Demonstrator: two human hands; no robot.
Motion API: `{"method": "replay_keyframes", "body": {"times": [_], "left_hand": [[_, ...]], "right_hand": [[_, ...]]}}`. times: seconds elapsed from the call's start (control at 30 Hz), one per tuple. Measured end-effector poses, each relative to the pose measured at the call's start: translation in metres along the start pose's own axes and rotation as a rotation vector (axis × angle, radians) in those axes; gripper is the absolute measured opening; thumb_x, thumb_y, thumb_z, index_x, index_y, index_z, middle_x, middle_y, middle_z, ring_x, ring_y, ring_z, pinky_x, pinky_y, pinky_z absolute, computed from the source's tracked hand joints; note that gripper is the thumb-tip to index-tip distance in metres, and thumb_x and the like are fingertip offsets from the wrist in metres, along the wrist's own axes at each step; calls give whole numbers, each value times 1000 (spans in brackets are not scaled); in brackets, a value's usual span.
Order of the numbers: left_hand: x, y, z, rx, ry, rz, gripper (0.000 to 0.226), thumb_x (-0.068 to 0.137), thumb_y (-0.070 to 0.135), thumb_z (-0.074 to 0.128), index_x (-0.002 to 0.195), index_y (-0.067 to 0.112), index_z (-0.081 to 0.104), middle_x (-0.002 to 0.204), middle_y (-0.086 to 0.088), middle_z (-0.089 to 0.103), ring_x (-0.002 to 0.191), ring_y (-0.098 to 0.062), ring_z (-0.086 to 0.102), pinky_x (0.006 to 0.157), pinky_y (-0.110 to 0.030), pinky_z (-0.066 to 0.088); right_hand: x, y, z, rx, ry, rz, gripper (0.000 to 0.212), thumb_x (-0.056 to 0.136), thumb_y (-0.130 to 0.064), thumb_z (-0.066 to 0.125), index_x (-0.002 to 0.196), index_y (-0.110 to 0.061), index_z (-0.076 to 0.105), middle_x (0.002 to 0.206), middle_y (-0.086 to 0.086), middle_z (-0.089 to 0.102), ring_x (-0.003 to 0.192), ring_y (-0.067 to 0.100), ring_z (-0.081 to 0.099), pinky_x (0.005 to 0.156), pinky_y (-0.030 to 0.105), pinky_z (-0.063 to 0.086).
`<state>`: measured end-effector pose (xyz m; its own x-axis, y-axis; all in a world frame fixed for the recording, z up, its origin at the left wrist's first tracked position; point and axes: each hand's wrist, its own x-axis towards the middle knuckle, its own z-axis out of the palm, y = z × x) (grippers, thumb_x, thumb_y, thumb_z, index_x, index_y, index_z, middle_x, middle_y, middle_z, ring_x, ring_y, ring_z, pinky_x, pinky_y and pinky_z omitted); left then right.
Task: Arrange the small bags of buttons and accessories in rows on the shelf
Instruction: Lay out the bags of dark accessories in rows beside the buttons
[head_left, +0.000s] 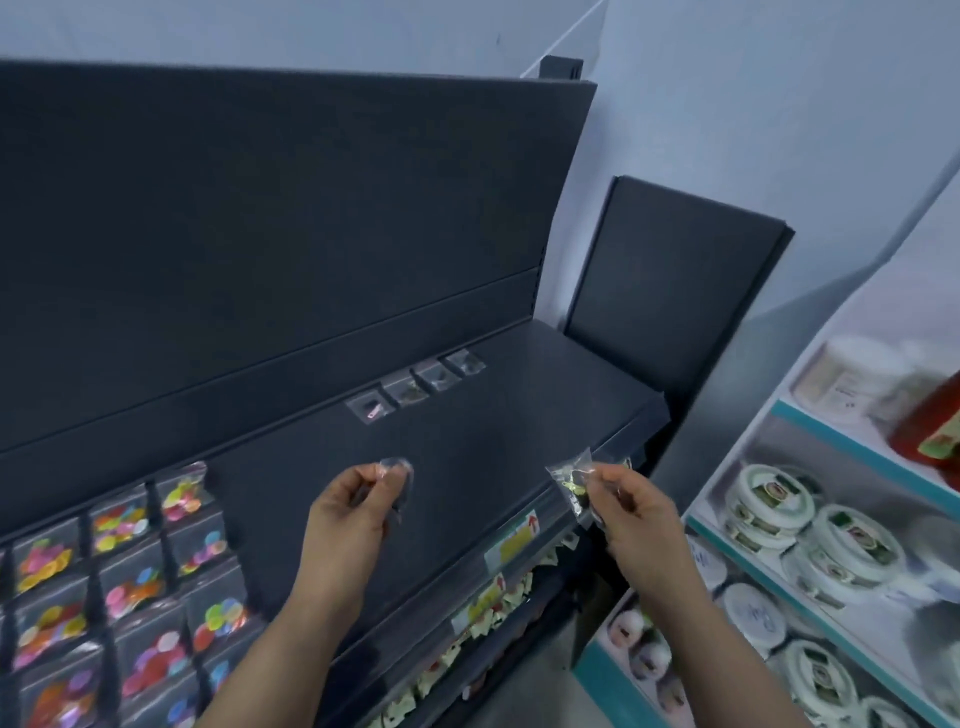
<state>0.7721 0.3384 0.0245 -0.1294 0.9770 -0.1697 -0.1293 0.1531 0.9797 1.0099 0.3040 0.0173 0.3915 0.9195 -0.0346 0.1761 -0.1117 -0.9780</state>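
Observation:
My left hand (350, 512) pinches a small clear bag (399, 480) with dark pieces above the dark shelf (493, 441). My right hand (631, 512) pinches another clear bag (574, 483) holding greenish pieces, near the shelf's front right edge. Along the back of the shelf lies a row of several small clear bags (418, 387), side by side. At the left, rows of bags of colourful round buttons (130, 582) cover the shelf.
The shelf's upright dark back panel (260, 234) rises behind the row. A price strip (511, 543) runs along the front edge, with pale packets on the lower shelf (493, 608). A white rack of round tins (831, 545) stands to the right.

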Motion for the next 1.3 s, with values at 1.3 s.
{"method": "replay_keyframes", "body": {"times": [1.3], "left_hand": [[215,-21,180,-185,62,-313,10,87,18,65,77,17,63,59,-1,49,49,-10,47,47,-21,39]], "right_hand": [[343,-3,74,119,-614,149,13,93,-17,59,84,-11,66,68,3,48,48,8,31,44,20,25]]}}
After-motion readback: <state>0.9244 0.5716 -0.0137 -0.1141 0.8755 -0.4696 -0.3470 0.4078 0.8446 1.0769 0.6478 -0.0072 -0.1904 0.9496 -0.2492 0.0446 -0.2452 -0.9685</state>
